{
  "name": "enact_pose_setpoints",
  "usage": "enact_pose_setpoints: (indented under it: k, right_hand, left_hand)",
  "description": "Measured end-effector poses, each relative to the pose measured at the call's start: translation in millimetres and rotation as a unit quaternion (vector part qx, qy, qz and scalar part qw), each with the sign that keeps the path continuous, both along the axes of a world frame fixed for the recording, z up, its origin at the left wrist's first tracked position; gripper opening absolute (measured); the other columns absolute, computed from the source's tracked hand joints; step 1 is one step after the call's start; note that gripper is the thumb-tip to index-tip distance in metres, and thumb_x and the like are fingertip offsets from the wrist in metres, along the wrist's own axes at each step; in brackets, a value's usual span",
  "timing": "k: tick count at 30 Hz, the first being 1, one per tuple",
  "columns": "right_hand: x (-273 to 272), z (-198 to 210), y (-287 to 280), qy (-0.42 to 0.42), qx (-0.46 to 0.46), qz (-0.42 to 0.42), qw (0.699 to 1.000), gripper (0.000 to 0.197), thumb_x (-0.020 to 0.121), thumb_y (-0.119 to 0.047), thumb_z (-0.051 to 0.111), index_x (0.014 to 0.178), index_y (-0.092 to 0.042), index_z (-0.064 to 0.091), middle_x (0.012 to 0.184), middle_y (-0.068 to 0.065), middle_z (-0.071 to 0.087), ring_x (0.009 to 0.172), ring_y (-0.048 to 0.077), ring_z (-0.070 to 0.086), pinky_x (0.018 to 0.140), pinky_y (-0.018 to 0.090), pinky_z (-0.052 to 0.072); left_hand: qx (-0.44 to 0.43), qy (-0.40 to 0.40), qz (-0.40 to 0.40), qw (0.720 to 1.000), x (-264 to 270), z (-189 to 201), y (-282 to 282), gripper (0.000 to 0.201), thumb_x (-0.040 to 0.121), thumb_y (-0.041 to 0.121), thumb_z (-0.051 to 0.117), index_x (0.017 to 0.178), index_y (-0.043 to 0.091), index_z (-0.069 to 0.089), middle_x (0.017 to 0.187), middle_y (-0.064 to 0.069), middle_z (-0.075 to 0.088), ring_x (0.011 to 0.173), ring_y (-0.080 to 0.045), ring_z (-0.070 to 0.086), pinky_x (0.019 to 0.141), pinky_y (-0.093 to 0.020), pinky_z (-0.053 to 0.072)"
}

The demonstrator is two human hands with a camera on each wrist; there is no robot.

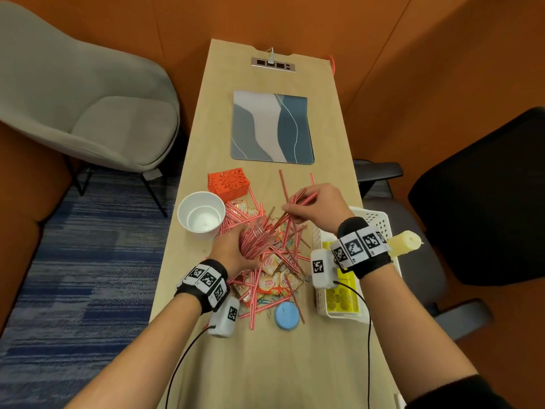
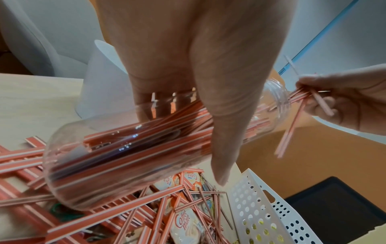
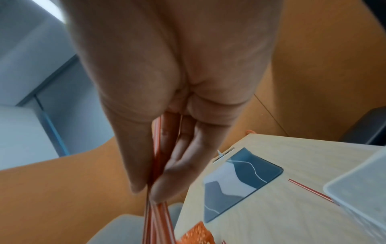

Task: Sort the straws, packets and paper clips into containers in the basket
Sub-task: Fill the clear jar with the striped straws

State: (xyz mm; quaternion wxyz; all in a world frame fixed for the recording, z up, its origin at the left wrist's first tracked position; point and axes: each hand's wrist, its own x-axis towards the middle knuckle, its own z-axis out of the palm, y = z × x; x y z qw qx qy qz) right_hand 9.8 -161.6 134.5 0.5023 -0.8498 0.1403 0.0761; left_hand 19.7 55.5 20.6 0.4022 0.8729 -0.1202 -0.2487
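Note:
My left hand [image 1: 233,252] grips a clear plastic jar [image 2: 129,158] tilted on its side over the pile, with many red-and-white straws inside it. My right hand [image 1: 312,205] pinches a bunch of straws [image 1: 298,202] between thumb and fingers, their ends at the jar's mouth [image 2: 277,100]. In the right wrist view the straws [image 3: 158,165] run down through that hand's fingers. Loose straws [image 1: 283,255], coffee creamer packets [image 1: 269,283] and coloured paper clips [image 1: 265,301] lie heaped on the wooden table [image 1: 265,364]. The white perforated basket [image 1: 377,219] stands at the right edge.
A white paper cup [image 1: 202,215] and an orange lattice box [image 1: 228,183] stand left of the pile. A blue round lid [image 1: 286,315] lies near the front. A grey-blue mat [image 1: 271,126] lies farther back. A yellow patterned box [image 1: 343,299] sits in the basket.

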Motion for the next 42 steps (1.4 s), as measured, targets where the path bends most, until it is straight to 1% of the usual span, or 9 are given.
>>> enact_pose_setpoints:
  k: [5,12,15,18,25,30,35,38,42]
  right_hand:
    - [0,-18,18,0.016,-0.079,0.074,0.994,0.025,0.073,-0.015,0.085,0.096,-0.011,0.075,0.082,0.005,0.074,0.072,0.018,0.073,0.07,0.037,0.062]
    - [0,-13,16,-0.006,-0.089,0.084,0.992,0.021,0.07,-0.029,0.088,0.085,-0.02,0.077,0.073,0.003,0.072,0.067,0.012,0.066,0.069,0.029,0.06]
    - [-3,-12,15,0.019,-0.087,0.098,0.991,0.016,0.07,-0.022,0.088,0.082,-0.018,0.077,0.073,0.002,0.074,0.068,0.016,0.071,0.07,0.033,0.062]
    - [-4,-8,14,0.022,-0.09,0.094,0.991,0.015,0.073,-0.019,0.086,0.083,-0.012,0.077,0.073,0.004,0.074,0.066,0.016,0.072,0.067,0.03,0.061]
    - [-1,37,-1,-0.028,-0.125,0.063,0.99,0.009,0.081,-0.021,0.079,0.086,-0.013,0.077,0.077,0.001,0.073,0.065,0.013,0.071,0.065,0.024,0.06]
    - [3,71,-2,-0.061,-0.108,0.068,0.99,0.011,0.081,-0.02,0.079,0.089,-0.012,0.077,0.078,0.0,0.073,0.064,0.01,0.071,0.062,0.017,0.057]
    - [13,50,16,-0.017,-0.151,0.126,0.98,0.013,0.08,-0.019,0.08,0.088,-0.01,0.078,0.076,0.001,0.073,0.063,0.01,0.071,0.062,0.019,0.058]
    - [14,28,31,0.001,-0.183,0.167,0.969,0.014,0.079,-0.024,0.081,0.088,-0.013,0.079,0.081,-0.001,0.073,0.07,0.01,0.069,0.069,0.022,0.059]
    - [11,22,36,-0.006,-0.196,0.172,0.965,0.035,0.079,-0.031,0.081,0.11,-0.019,0.072,0.089,-0.003,0.072,0.077,0.005,0.067,0.072,0.015,0.054]
  left_hand:
    - [-0.03,-0.009,-0.001,1.0,-2,4,-6,0.09,0.056,0.025,0.099,0.134,0.018,0.054,0.119,0.001,0.069,0.108,-0.019,0.065,0.095,-0.032,0.05]
    - [-0.028,-0.012,-0.002,1.0,-3,-1,-1,0.094,0.054,0.028,0.1,0.136,0.021,0.054,0.12,0.003,0.069,0.109,-0.017,0.065,0.099,-0.035,0.051]
    - [-0.031,-0.008,0.003,0.999,-3,-2,-2,0.096,0.052,0.029,0.1,0.135,0.021,0.053,0.119,0.003,0.069,0.108,-0.017,0.065,0.099,-0.04,0.052]
    - [-0.032,-0.005,0.008,0.999,-3,-3,-2,0.095,0.053,0.028,0.1,0.135,0.021,0.053,0.119,0.003,0.069,0.108,-0.017,0.065,0.099,-0.04,0.052]
    - [-0.021,-0.001,0.003,1.0,-2,-6,2,0.099,0.053,0.032,0.1,0.139,0.021,0.052,0.123,0.004,0.067,0.112,-0.017,0.063,0.102,-0.036,0.049]
    - [-0.008,-0.001,-0.001,1.0,1,-8,4,0.1,0.052,0.035,0.1,0.139,0.02,0.052,0.123,0.002,0.067,0.112,-0.02,0.063,0.103,-0.042,0.05]
    - [-0.041,0.003,0.001,0.999,2,-7,0,0.094,0.053,0.029,0.1,0.134,0.022,0.055,0.117,0.004,0.069,0.106,-0.016,0.066,0.1,-0.042,0.053]
    - [-0.058,-0.009,0.005,0.998,1,-5,-3,0.092,0.054,0.029,0.1,0.133,0.022,0.054,0.117,0.004,0.069,0.107,-0.016,0.066,0.098,-0.042,0.054]
    - [-0.067,-0.01,0.003,0.998,1,-4,-5,0.095,0.054,0.032,0.1,0.135,0.021,0.053,0.118,0.003,0.069,0.107,-0.016,0.066,0.098,-0.042,0.054]
